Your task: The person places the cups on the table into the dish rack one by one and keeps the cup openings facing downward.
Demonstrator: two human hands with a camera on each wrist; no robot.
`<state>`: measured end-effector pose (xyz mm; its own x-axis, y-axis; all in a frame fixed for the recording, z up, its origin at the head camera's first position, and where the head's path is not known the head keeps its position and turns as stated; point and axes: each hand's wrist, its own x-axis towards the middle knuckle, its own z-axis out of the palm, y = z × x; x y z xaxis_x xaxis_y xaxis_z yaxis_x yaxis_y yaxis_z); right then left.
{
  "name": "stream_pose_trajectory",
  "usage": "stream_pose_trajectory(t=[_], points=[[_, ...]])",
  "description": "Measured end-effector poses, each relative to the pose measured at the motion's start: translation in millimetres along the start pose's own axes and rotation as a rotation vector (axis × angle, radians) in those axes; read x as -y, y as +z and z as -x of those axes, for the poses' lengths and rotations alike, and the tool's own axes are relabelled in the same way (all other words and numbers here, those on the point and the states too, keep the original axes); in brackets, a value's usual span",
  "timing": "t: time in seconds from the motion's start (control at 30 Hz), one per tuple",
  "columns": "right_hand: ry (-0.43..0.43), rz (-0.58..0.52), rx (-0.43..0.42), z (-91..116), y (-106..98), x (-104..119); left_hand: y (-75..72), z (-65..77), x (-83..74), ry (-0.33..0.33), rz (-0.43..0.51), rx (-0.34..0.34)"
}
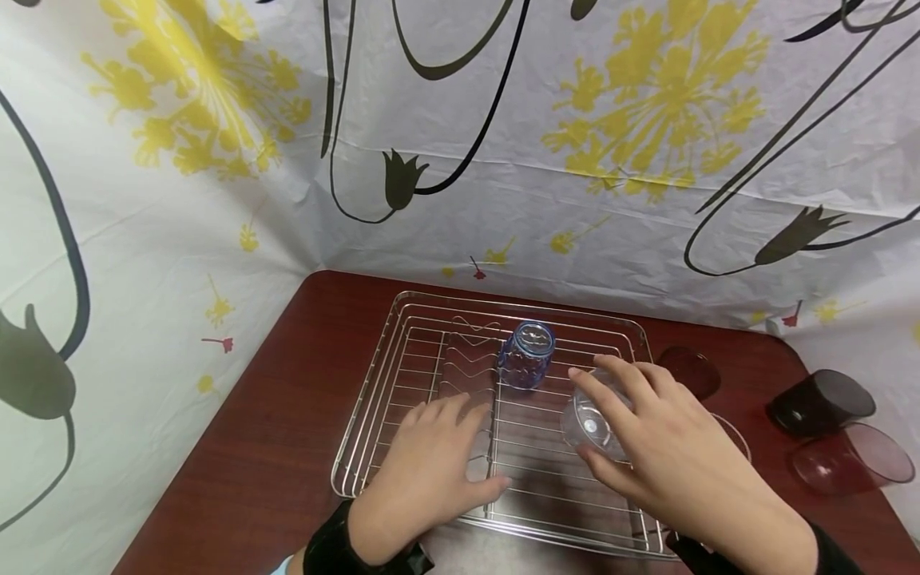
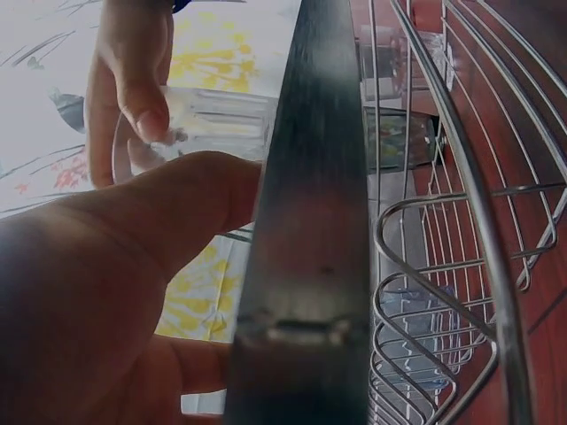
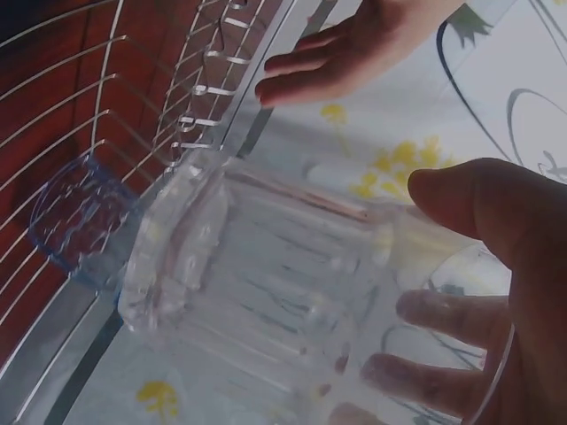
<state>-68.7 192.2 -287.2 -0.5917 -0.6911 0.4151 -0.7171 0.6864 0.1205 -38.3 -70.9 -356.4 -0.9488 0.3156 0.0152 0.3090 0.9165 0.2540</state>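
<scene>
My right hand [image 1: 657, 431] holds a clear drinking glass [image 1: 591, 419] over the right part of a wire dish rack [image 1: 532, 435]. In the right wrist view, the glass [image 3: 266, 274] has a thick faceted end towards the rack, with my thumb and fingers at its other end. My left hand [image 1: 431, 471] hangs over the left part of the rack, fingers spread and holding nothing. Upside down on the rack, beyond both hands, stands a blue glass [image 1: 528, 355]. A metal bar hides part of the clear glass in the left wrist view.
To the right of the rack, on the dark red table [image 1: 244, 479], are a dark glass [image 1: 819, 399], a pinkish glass [image 1: 851, 461] and a dark red round item [image 1: 690, 374]. A thin rim [image 1: 740, 435] shows behind my right hand. Patterned cloth [image 1: 503, 231] surrounds the table.
</scene>
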Motion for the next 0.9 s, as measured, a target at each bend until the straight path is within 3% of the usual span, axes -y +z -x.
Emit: stream_pose_trajectory(t=[0.47,0.9], points=[[-0.061,-0.059,0.028,-8,-1,17,-1.3,1.7,-5.1,0.019,0.031,-0.025],[-0.078,-0.076,0.046,-9,2,28,0.8,-0.3,-12.3,0.050,0.000,-0.036]])
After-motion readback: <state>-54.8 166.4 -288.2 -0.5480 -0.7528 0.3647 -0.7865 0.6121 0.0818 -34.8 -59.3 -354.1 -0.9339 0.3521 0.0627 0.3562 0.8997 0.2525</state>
